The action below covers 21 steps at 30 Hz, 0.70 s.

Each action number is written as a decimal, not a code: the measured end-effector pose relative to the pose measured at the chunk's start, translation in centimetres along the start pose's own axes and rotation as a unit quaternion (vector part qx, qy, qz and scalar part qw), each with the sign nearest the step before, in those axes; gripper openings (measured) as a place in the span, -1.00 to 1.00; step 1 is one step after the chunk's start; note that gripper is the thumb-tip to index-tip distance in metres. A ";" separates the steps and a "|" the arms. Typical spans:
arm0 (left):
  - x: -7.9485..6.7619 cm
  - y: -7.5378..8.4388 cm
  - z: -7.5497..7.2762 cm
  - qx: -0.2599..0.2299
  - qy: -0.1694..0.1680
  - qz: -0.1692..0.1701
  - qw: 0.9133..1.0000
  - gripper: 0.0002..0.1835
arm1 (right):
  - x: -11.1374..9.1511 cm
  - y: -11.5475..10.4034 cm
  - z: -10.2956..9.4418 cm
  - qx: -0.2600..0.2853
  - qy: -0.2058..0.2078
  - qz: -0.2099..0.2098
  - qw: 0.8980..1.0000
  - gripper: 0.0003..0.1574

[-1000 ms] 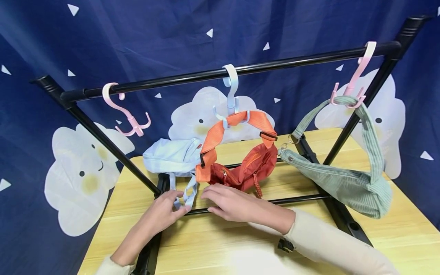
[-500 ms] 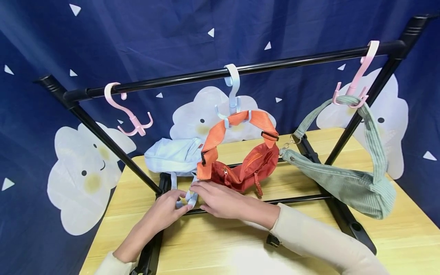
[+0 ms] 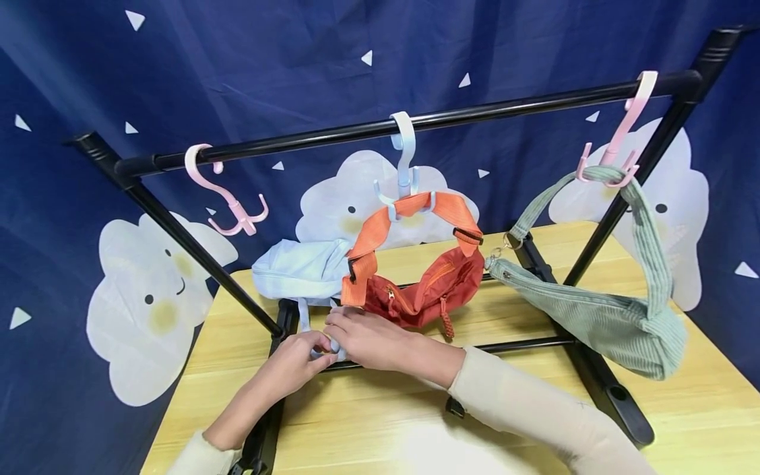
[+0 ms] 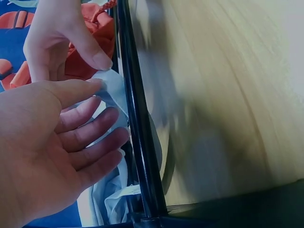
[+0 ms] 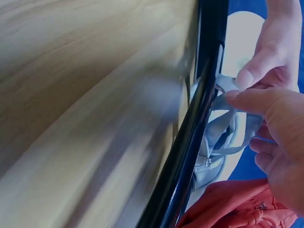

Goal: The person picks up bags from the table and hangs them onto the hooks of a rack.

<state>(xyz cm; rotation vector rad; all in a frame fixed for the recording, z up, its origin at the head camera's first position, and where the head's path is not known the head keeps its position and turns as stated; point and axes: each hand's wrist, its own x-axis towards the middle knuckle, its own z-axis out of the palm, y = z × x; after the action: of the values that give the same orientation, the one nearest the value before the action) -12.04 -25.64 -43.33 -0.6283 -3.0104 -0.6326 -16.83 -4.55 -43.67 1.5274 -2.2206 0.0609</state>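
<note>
A light blue bag (image 3: 299, 269) lies on the table at the left, behind the rack's lower bars. Its strap (image 4: 113, 90) comes forward to both hands. My left hand (image 3: 297, 361) pinches the strap between thumb and fingers, the other fingers loosely bent. Close beside it, my right hand (image 3: 371, 340) pinches the same strap, thumb on top, as the right wrist view shows. Part of the strap loop is hidden behind the hands in the head view. Just above the right hand hangs a red waist bag (image 3: 424, 293) by its orange belt (image 3: 374, 231).
A black rack (image 3: 332, 135) spans the table (image 3: 356, 422). From its top bar hang a pink hook (image 3: 228, 198) bearing nothing, a blue hook (image 3: 405, 155) with the red bag, and another pink hook (image 3: 620, 132) with a green corduroy bag (image 3: 600, 323). A low crossbar (image 4: 137, 109) runs beside the hands.
My right hand has moved left to the strap and now holds it beside the left hand. The left hand has shifted slightly right. The hanging bags have stayed on their hooks.
</note>
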 end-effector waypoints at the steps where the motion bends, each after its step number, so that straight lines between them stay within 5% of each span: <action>1: 0.0 0.0 0.0 -0.002 -0.004 0.003 1.000 -0.90 | 0.0 0.0 0.1 -0.017 -0.004 -0.008 1.000 -0.69; 9: 0.1 -0.3 0.4 -0.003 -0.045 -0.004 0.999 -0.91 | -0.3 0.2 0.8 -0.136 -0.005 -0.056 0.989 -0.86; 15: 0.6 -1.3 0.3 0.027 -0.065 0.024 0.997 -0.95 | -0.4 0.7 0.9 -0.127 -0.013 -0.052 0.990 -0.82; 21: 1.0 -2.2 0.1 0.036 -0.105 0.080 0.991 -0.68 | -0.4 1.1 1.2 -0.138 0.028 -0.040 0.989 -0.79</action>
<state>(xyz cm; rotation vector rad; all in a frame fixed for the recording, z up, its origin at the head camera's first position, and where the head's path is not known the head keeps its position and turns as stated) -13.86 -27.09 -44.19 -0.9798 -3.1098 -0.4743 -18.10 -4.07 -44.65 1.4403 -2.0254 -0.2158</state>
